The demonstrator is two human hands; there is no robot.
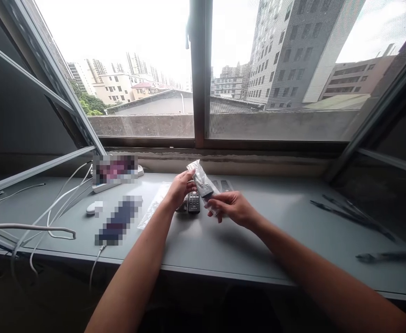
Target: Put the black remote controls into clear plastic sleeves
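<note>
Head view, forward and down.

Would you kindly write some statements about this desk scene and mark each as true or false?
1. The left hand and the right hand both touch the plastic bag. True.
2. A black remote lies on the desk. True.
3. The plastic bag lies out of reach of both hands. False: it is in them.
4. White cables show at the desk's left side. True.
5. The right hand grips the white cables. False: they are apart from both hands.
</note>
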